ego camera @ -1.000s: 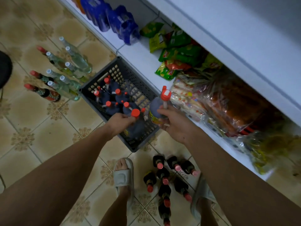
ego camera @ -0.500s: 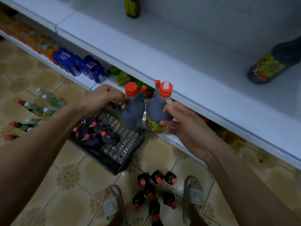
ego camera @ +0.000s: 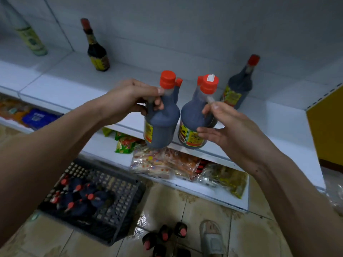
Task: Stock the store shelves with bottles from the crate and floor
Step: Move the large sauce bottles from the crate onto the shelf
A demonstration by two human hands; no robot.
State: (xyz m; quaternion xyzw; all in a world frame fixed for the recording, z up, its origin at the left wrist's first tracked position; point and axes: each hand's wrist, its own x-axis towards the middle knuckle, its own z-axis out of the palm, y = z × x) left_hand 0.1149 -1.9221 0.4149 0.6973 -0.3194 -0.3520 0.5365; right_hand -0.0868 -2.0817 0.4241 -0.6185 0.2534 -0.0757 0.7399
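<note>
Hands each gripping a dark, orange-capped, yellow-labelled bottle, left hand (ego camera: 128,97), right hand (ego camera: 228,127)

Two bottles hanging side by side before the shelf

The left hand (ego camera: 130,98) is holding one bottle (ego camera: 161,117) left of the bottle (ego camera: 196,119) in the right hand (ego camera: 230,130), both touching, above the shelf (ego camera: 74,86) edge. Behind them three bottles are standing on it; the crate (ego camera: 118,204) is sitting on the floor (ego camera: 204,229) below left.

Held bottles (ego camera: 161,119) showing dark contents, orange-red caps, yellow-red labels. Shelf (ego camera: 78,84) showing white. Crate (ego camera: 118,199) showing dark grey grid. Floor (ego camera: 194,206) showing beige floral tiles. Side panel (ego camera: 326,127) showing yellow.
</note>
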